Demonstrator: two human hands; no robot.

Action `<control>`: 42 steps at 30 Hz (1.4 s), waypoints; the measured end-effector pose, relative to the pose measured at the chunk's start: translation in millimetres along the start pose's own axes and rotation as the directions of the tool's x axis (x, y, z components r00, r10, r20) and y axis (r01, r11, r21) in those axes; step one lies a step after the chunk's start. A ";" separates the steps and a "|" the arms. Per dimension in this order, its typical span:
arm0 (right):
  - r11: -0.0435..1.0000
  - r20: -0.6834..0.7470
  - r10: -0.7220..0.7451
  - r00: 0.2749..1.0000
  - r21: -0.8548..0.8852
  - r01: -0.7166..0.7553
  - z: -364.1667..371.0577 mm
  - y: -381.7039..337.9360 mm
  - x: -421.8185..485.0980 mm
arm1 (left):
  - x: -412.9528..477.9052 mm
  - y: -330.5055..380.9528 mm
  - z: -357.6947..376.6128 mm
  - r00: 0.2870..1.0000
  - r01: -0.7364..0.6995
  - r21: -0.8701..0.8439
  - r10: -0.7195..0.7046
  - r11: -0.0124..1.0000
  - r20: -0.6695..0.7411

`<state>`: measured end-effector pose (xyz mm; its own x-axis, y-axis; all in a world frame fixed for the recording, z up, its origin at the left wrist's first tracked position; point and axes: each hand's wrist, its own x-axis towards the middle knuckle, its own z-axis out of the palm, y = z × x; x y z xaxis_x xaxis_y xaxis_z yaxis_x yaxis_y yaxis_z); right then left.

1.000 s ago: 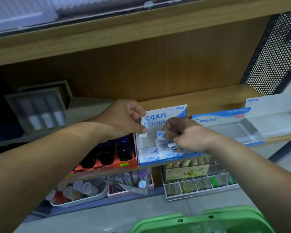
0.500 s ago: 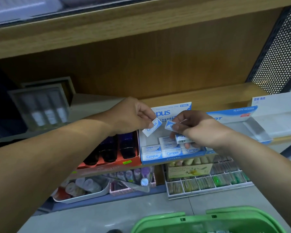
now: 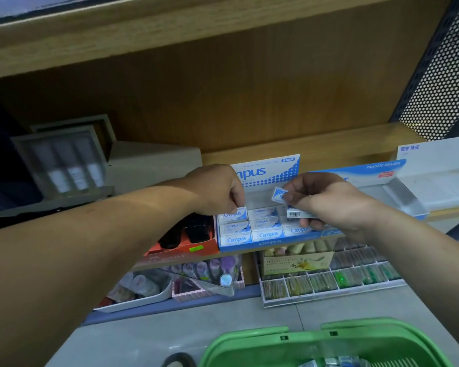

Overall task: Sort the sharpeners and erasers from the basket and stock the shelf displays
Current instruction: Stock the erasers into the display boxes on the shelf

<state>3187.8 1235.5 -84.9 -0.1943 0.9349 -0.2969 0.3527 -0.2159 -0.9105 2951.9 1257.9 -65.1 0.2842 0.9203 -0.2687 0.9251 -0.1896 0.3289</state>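
**Q:** Two hands at the Campus box (image 3: pixel 266 243). What does each hold?

**A:** Your left hand (image 3: pixel 217 192) is at its back-left corner, fingers curled down, tips pinching the rear eraser (image 3: pixel 233 214) in the left column. Your right hand (image 3: pixel 337 205) is over its right side. Thumb and forefinger pinch a tilted eraser (image 3: pixel 278 194) above the box, and the lower fingers curl round a barcoded pack (image 3: pixel 298 214).

**Q:** Stock in the box?

**A:** Left and middle columns have three each, labels up. The right column is partly hidden.

**Q:** Basket?

**A:** The green basket (image 3: pixel 249 340) is well in front of the box.
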 end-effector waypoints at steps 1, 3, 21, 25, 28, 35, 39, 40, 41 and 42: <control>1.000 0.001 -0.002 1.000 0.002 0.002 -0.9 -0.5 -0.8 | 0.2 0.0 -0.1 1.000 -0.002 0.017 0.002 1.000 0.005; 1.000 0.002 -0.008 1.000 -0.003 0.008 -1.8 -1.8 -2.3 | -1.3 0.8 -0.2 1.000 -0.013 0.042 0.012 0.999 0.011; 0.985 -0.005 -0.024 1.000 0.170 0.024 -5.5 -9.1 -16.1 | -29.0 59.7 -5.1 0.996 0.006 -0.273 -0.031 0.962 -0.086; 0.968 -0.018 -0.051 0.999 0.247 0.054 -10.9 -7.6 -16.3 | -22.7 62.8 2.9 0.991 0.027 -0.507 -0.090 0.861 -0.101; 0.958 0.018 -0.074 0.997 0.281 0.066 -22.5 -2.7 -15.3 | -19.8 57.9 2.1 0.981 0.055 -0.602 -0.155 0.796 -0.116; 0.900 -0.002 0.018 1.000 0.436 -0.016 -39.0 4.7 -15.2 | -12.0 54.5 2.8 0.974 0.083 -0.666 -0.202 0.741 -0.103; 0.847 -0.024 0.071 0.997 0.530 -0.047 -45.8 9.1 -12.7 | -6.0 63.9 4.1 0.971 0.098 -0.726 -0.226 0.680 -0.081; 0.843 -0.030 0.072 0.997 0.537 -0.044 -47.9 10.9 -12.3 | -4.2 67.0 4.2 0.971 0.101 -0.773 -0.231 0.626 -0.060; 0.844 -0.033 0.071 0.997 0.534 -0.043 -50.4 12.9 -12.0 | -2.7 69.8 3.9 0.972 0.110 -0.820 -0.231 0.562 -0.029; 0.851 -0.026 0.074 0.997 0.524 -0.049 -52.8 15.1 -12.2 | -2.1 72.2 4.0 0.974 0.124 -0.858 -0.226 0.499 0.009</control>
<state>3243.9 1235.8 -79.8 -0.1439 0.9235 -0.3555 -0.1698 -0.3770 -0.9105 3019.2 1241.0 -44.4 0.0695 0.9364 -0.3440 0.2804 0.3126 0.9075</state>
